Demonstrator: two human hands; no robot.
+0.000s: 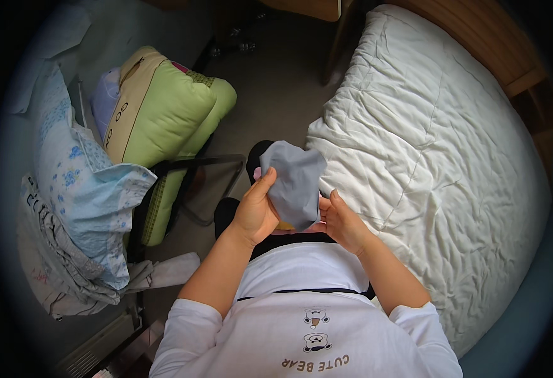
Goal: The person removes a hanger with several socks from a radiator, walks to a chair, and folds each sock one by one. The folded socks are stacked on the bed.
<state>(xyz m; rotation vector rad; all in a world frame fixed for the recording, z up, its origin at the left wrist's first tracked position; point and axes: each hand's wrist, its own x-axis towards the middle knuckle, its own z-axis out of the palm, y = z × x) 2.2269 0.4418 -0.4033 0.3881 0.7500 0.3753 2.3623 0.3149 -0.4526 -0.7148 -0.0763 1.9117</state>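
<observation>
In front of my waist I hold a folded grey cloth [294, 183], smooth and slightly creased. My left hand [256, 213] is closed on its left side, with the thumb lying on top. On the right, my right hand [344, 224] has its curled fingers at the cloth's lower right edge, partly under it, while its thumb points up beside it. Bits of pink and yellow material [284, 225] peek out below the grey cloth; what they belong to is mostly hidden.
A bed with a rumpled white quilt [428, 145] fills the right side, by a wooden headboard [506, 53]. At left, a folded green quilt [169, 113] rests on a metal-framed chair [216, 165]. Blue floral fabric [78, 170] and grey clothes [68, 258] lie nearer.
</observation>
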